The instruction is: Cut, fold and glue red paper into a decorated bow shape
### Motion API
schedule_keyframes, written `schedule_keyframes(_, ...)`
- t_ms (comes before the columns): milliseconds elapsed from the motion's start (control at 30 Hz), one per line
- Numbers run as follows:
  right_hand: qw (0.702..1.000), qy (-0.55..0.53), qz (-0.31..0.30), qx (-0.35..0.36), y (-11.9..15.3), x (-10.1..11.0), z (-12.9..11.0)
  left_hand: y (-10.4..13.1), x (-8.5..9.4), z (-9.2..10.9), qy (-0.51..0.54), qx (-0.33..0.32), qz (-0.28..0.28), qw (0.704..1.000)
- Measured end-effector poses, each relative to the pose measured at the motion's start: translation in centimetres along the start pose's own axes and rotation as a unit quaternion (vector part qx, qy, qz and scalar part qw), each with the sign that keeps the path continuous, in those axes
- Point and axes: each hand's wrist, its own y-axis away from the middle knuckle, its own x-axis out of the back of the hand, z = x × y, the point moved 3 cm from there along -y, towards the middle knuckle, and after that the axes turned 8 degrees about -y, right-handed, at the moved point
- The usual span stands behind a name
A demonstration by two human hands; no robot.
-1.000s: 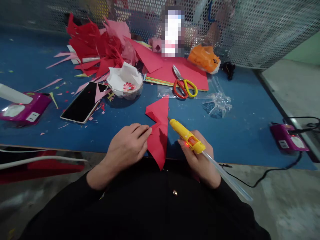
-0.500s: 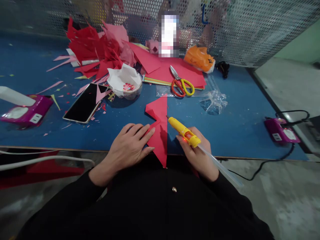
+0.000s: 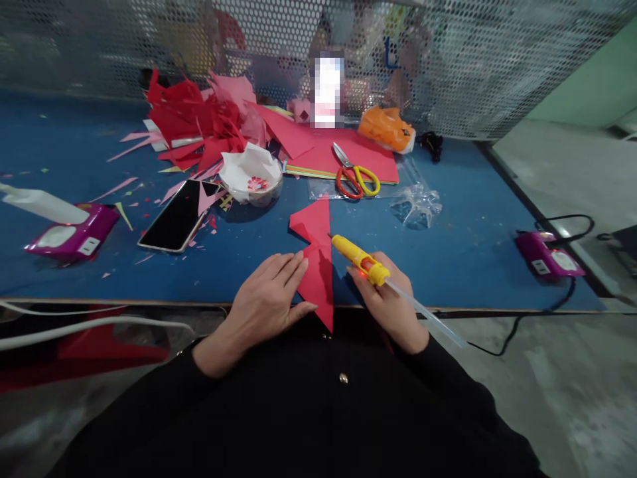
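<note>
A folded piece of red paper (image 3: 321, 275) lies on the blue table, its lower point reaching past the front edge. My left hand (image 3: 271, 295) rests flat on the paper's left side, fingers stretched out and thumb apart. In my right hand (image 3: 391, 299) is a yellow hot glue gun (image 3: 358, 257), with a clear glue stick (image 3: 425, 312) trailing from its back. The nozzle is close to the paper's right edge; whether it touches, I cannot tell. A small red light glows by my right fingers.
Behind the paper lie scissors (image 3: 355, 179) on a stack of coloured paper (image 3: 343, 149). A paper-lined bowl (image 3: 253, 176), a phone (image 3: 176, 216) and red scraps (image 3: 194, 116) sit to the left. Purple power sockets (image 3: 74, 232) are at far left, with another purple socket block (image 3: 547, 255) at right.
The view has tilted slightly. My left hand has flattened more over the paper's lower left part. The glue gun stays beside the paper's right edge.
</note>
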Motion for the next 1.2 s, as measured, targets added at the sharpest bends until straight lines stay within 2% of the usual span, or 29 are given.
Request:
schedule_keyframes(167,1.0,0.006,0.004,-0.003,0.0,-0.1,0.0,0.2,0.0,0.7,-0.008,0.03,-0.002,1.0)
schedule_keyframes(433,1.0,-0.019,0.0,-0.02,-0.1,0.0,-0.2,-0.1,-0.2,1.1,-0.009,0.018,0.024,0.999)
schedule_keyframes(567,0.997,-0.061,0.003,-0.04,-0.1,0.0,-0.1,0.5,-0.5,0.9,0.002,0.029,0.026,0.999)
schedule_keyframes(667,0.987,-0.142,0.0,-0.075,-0.5,0.1,0.3,0.8,-0.7,0.8,0.006,0.03,0.025,0.999)
schedule_keyframes(733,0.963,-0.228,-0.017,-0.141,-1.2,0.2,0.7,0.9,-0.7,0.7,0.004,0.033,0.034,0.999)
schedule_keyframes(767,0.942,-0.279,-0.025,-0.183,-1.6,0.2,0.9,1.0,-0.7,0.7,0.002,0.035,0.04,0.999)
schedule_keyframes(867,0.85,-0.449,-0.018,-0.276,-3.3,0.3,1.2,1.0,-0.6,0.6,-0.011,0.033,0.044,0.998)
schedule_keyframes(933,0.79,-0.532,0.003,-0.304,-4.3,0.2,1.5,1.1,-0.6,0.6,-0.018,0.028,0.043,0.999)
schedule_keyframes(967,0.772,-0.553,0.006,-0.315,-4.6,0.0,1.8,1.1,-0.5,0.6,-0.021,0.027,0.044,0.998)
schedule_keyframes(1033,0.758,-0.563,0.005,-0.328,-4.8,-0.4,2.3,1.1,-0.5,0.6,-0.024,0.029,0.049,0.998)
schedule_keyframes(1200,0.772,-0.557,0.006,-0.305,-4.2,-1.0,2.9,0.6,-0.1,0.6,-0.018,0.028,0.06,0.998)
